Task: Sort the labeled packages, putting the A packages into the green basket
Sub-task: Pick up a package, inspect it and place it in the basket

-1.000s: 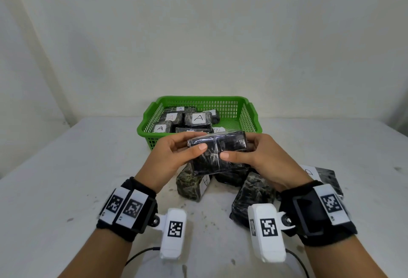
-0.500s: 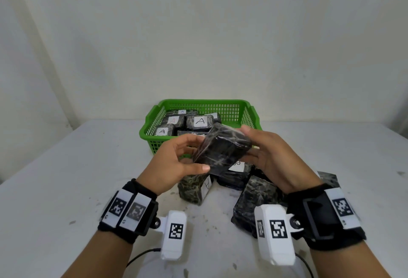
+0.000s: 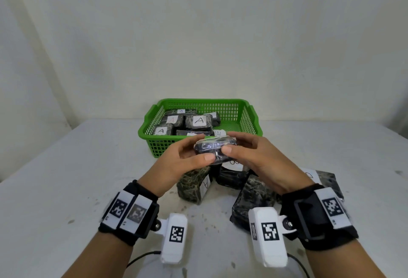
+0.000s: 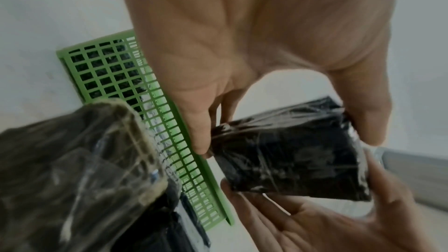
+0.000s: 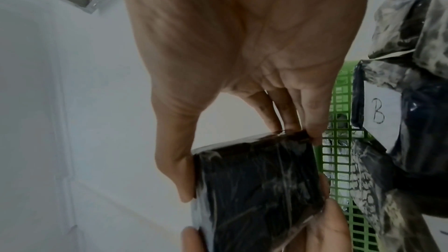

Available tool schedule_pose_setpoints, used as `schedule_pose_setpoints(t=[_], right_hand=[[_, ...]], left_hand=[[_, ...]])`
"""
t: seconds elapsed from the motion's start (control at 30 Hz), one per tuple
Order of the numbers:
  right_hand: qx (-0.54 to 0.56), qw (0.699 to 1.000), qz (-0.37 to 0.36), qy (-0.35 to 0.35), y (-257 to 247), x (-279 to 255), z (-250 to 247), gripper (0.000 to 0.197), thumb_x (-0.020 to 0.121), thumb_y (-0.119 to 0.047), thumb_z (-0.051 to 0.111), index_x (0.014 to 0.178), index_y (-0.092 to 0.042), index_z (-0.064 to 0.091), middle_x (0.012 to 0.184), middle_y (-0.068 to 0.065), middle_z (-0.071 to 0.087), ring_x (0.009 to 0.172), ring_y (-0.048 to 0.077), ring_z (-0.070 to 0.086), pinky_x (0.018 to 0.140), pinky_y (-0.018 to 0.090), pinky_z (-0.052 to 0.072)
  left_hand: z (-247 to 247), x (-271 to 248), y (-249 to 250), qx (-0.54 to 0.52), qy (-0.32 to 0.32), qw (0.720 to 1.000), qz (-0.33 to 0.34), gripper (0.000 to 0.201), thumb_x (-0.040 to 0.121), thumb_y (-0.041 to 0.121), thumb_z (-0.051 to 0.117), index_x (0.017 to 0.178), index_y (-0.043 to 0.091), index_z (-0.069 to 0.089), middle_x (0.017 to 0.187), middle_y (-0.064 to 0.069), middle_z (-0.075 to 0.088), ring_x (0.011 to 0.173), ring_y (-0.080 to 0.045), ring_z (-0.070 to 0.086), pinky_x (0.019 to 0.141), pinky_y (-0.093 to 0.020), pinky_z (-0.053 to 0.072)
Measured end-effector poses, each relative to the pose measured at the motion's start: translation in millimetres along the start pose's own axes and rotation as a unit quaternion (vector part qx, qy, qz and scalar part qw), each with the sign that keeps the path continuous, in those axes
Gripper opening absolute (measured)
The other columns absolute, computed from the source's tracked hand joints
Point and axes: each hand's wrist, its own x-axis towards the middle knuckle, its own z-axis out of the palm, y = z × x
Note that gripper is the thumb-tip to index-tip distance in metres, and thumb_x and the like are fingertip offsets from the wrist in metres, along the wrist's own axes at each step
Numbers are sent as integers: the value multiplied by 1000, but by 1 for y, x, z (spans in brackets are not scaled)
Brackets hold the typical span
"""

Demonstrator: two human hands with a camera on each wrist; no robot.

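Nearest on the white desk (image 3: 66,189) lie several dark plastic-wrapped packages (image 3: 251,198) with white paper labels; one (image 3: 194,185) shows an A on its side, another (image 5: 378,114) a B. Above them, both hands pinch one small black film-wrapped package (image 3: 213,148) between thumbs and fingers: the left hand (image 3: 181,160) grips its left end, the right hand (image 3: 256,156) its right end, held in the air just before the green plastic lattice basket (image 3: 249,118). No label shows on it. Inside the basket rest more dark wrapped packages (image 3: 198,122) labelled A.
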Motion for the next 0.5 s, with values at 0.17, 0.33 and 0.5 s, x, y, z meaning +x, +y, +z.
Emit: schedule_pose_setpoints(t=[0.17, 0.33, 0.5], right_hand=[[-31, 999, 4, -7, -3, -4, 5, 113, 43, -70, 93, 140, -22, 61, 131, -5, 72, 121, 12, 69, 116, 43, 46], [-15, 1000, 6, 2, -6, -5, 7, 117, 40, -70, 94, 140, -20, 61, 129, -4, 74, 121, 13, 69, 116, 43, 46], [-8, 1000, 17, -15, -6, -6, 7, 117, 43, -57, 99, 145, -18, 56, 127, -4, 75, 122, 11, 69, 117, 42, 45]], left_hand=[[5, 0, -1, 21, 6, 1000, 4, 94, 56, 37, 86, 139, 13, 50, 127, -2, 69, 118, -20, 66, 102, -37, 51], [4, 0, 2, -14, 26, 1000, 1, 96, 52, 40, 91, 135, 12, 54, 123, -4, 71, 119, -22, 65, 99, -35, 52], [3, -1, 4, -42, 13, 999, -20, 111, 44, 50, 95, 137, 10, 51, 127, -7, 68, 121, -22, 63, 105, -38, 47]])
